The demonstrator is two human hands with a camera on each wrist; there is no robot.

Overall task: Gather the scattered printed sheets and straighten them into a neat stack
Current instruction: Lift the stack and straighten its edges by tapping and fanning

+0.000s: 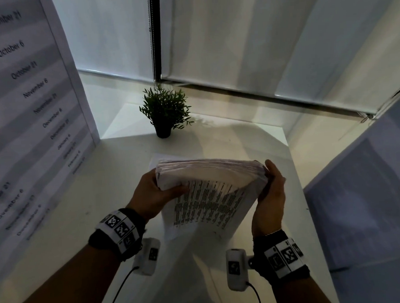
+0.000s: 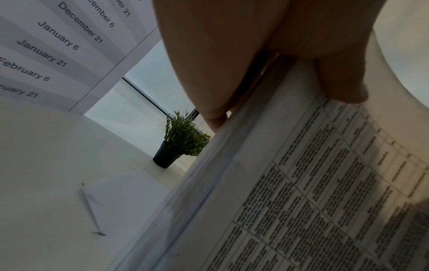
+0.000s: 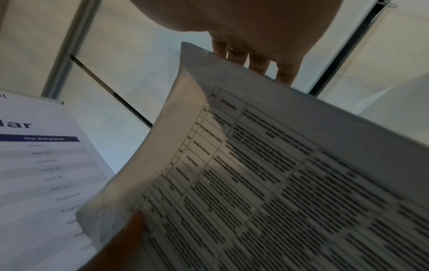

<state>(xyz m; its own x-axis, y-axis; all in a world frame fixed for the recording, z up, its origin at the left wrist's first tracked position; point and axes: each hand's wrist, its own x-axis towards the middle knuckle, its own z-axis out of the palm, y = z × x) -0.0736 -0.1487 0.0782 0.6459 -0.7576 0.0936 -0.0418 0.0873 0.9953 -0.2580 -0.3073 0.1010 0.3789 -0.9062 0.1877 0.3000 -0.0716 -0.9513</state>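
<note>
A thick stack of printed sheets (image 1: 210,185) is held up over the white table (image 1: 104,202), its printed face with table-like text toward me. My left hand (image 1: 157,190) grips the stack's left edge, thumb on the front. My right hand (image 1: 271,189) grips the right edge, thumb up beside the top corner. One more sheet (image 1: 157,158) lies flat on the table behind the stack. The left wrist view shows the stack (image 2: 301,183) with my left thumb (image 2: 343,80) on the text. The right wrist view shows the printed sheets (image 3: 278,174) with fingers (image 3: 257,64) behind the top edge.
A small potted plant (image 1: 165,111) stands at the table's far side. A large calendar poster (image 1: 25,109) leans at the left; another panel (image 1: 370,188) stands at the right. Window blinds (image 1: 258,44) hang behind. A pen (image 2: 91,209) lies on the table at the left.
</note>
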